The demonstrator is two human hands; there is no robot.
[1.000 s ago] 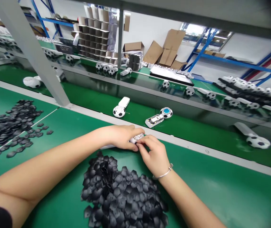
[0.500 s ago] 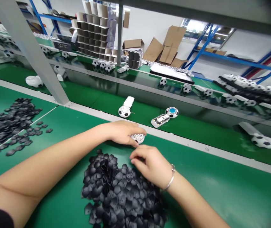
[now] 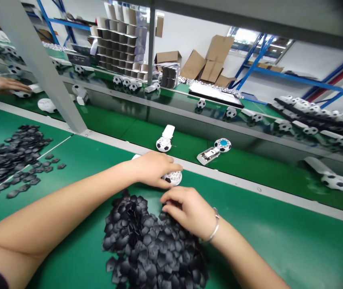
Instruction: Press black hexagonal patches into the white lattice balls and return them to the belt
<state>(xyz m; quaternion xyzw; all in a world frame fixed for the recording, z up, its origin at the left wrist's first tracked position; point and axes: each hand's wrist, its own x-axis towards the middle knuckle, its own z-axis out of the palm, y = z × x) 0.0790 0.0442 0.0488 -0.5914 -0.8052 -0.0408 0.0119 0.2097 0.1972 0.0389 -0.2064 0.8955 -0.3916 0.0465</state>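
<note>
My left hand grips a white handheld fan with a football-patterned head, holding it down on the green table. One black patch shows on the white head. My right hand rests on the top of a pile of small black pentagon pieces, fingers curled into the pile; whether it pinches a piece I cannot tell.
A second heap of black pieces lies at left. Beyond a grey rail, a conveyor carries a finished football fan, an opened fan and another. A grey post rises at left. Another person's hand reaches in far left.
My right hand left the fan head and dropped back onto the black pile. The fans on the conveyor drifted right. Another person's hand appeared at far left.
</note>
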